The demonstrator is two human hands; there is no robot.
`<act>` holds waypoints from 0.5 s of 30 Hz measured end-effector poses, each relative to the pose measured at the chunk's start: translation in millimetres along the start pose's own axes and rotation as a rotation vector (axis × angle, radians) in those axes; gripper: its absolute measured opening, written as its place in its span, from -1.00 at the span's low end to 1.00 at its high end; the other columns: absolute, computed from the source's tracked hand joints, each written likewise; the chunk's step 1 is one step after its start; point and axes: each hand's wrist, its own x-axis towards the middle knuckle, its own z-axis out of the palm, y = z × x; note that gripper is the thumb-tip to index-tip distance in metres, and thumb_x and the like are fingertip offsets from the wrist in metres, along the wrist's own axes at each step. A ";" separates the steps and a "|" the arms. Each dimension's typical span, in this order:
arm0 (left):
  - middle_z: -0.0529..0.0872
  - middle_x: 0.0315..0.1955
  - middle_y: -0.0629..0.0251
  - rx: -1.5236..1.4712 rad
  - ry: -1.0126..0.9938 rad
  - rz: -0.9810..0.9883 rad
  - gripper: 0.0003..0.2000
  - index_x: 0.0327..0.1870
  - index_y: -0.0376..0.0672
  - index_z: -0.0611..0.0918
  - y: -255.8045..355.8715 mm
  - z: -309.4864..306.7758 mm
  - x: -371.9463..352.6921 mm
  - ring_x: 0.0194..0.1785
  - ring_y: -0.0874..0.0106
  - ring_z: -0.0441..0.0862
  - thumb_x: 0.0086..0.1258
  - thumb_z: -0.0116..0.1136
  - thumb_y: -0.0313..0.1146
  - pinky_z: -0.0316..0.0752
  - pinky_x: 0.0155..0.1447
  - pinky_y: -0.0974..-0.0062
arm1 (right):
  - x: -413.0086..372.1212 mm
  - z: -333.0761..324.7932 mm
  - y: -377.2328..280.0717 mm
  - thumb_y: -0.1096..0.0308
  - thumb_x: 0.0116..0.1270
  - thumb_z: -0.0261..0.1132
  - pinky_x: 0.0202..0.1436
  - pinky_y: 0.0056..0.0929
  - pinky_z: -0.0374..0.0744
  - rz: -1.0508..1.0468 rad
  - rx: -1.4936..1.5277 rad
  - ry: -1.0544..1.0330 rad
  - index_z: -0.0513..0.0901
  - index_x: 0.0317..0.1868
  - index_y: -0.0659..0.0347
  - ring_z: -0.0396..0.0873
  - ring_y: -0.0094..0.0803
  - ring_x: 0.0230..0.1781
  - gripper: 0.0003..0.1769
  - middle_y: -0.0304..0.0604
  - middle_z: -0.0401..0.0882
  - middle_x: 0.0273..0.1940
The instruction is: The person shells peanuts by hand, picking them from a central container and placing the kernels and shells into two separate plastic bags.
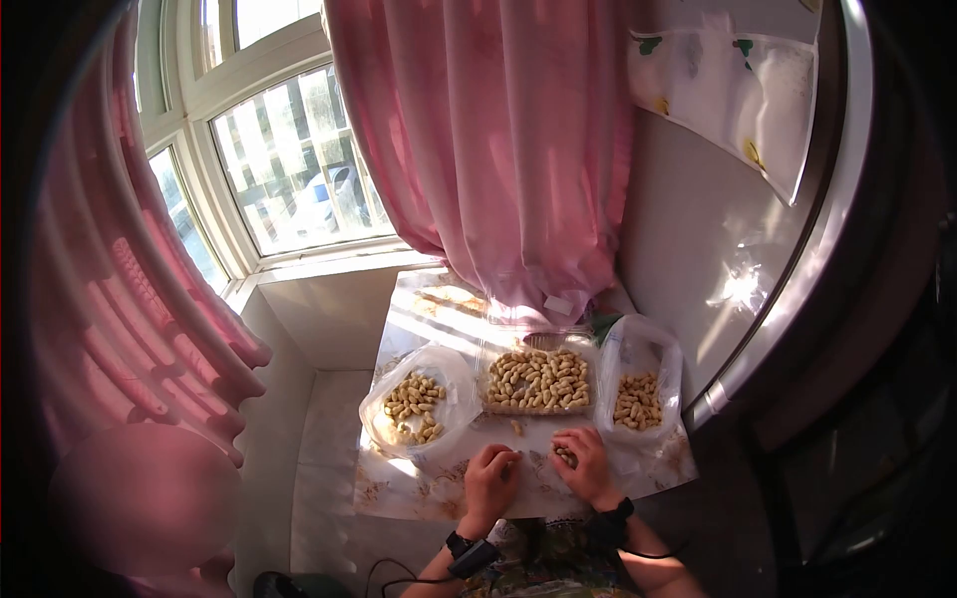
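Patterned table (pixel 429 490): peanut tray (pixel 538 410) between plastic bags (pixel 456 377) near left and right edges. Near front edge, right hand (pixel 584 464) grips peanuts (pixel 565 455); left hand (pixel 491 486) curled, hold unclear.

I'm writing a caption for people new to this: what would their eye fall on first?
Probably the long pink curtain at the table's far side, with the bright window to its left. Next, the peanuts heaped in the middle of the table, between the left plastic bag and the right plastic bag. At the near edge are the left hand and the right hand.
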 end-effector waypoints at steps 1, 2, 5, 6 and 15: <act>0.75 -0.16 0.28 -0.018 -0.014 -0.021 -0.83 -0.17 -0.08 0.76 0.0 0.6 0.0 -0.10 0.14 0.73 0.23 0.39 -0.53 0.62 0.00 0.22 | -0.3 1.0 1.7 0.34 0.25 0.53 0.28 -0.16 0.56 -0.009 0.001 0.001 0.78 0.00 0.15 0.60 -0.11 0.15 -0.70 -0.17 0.71 0.05; 0.75 -0.16 0.29 -0.035 -0.021 -0.048 -0.83 -0.18 -0.08 0.77 -0.2 1.2 -0.5 -0.10 0.15 0.73 0.23 0.39 -0.53 0.62 -0.01 0.22 | -2.7 1.4 2.6 0.32 0.24 0.54 0.31 -0.15 0.54 0.020 -0.013 0.013 0.77 0.06 0.15 0.58 -0.10 0.17 -0.63 -0.15 0.69 0.10; 0.75 -0.17 0.29 -0.016 -0.024 -0.031 -0.83 -0.18 -0.08 0.77 0.1 0.7 0.3 -0.12 0.15 0.72 0.23 0.39 -0.53 0.62 -0.02 0.22 | -5.6 1.2 2.7 0.28 0.24 0.55 0.35 -0.12 0.51 0.066 -0.022 0.013 0.74 0.15 0.16 0.55 -0.08 0.22 -0.54 -0.11 0.66 0.16; 0.75 -0.17 0.29 -0.017 -0.023 -0.030 -0.83 -0.18 -0.08 0.77 0.8 0.7 1.3 -0.12 0.15 0.72 0.23 0.39 -0.53 0.62 -0.02 0.22 | -4.6 0.1 2.2 0.26 0.25 0.56 0.37 -0.11 0.50 0.083 -0.018 0.001 0.73 0.18 0.16 0.54 -0.07 0.24 -0.51 -0.10 0.64 0.18; 0.75 -0.15 0.31 -0.009 -0.017 -0.012 -0.82 -0.17 -0.07 0.76 1.3 -1.3 1.3 -0.14 0.16 0.72 0.23 0.38 -0.54 0.60 -0.02 0.22 | -9.2 5.1 6.5 0.21 0.33 0.49 0.41 -0.12 0.48 0.123 -0.082 -0.086 0.72 0.27 0.11 0.53 -0.07 0.32 -0.50 -0.11 0.61 0.28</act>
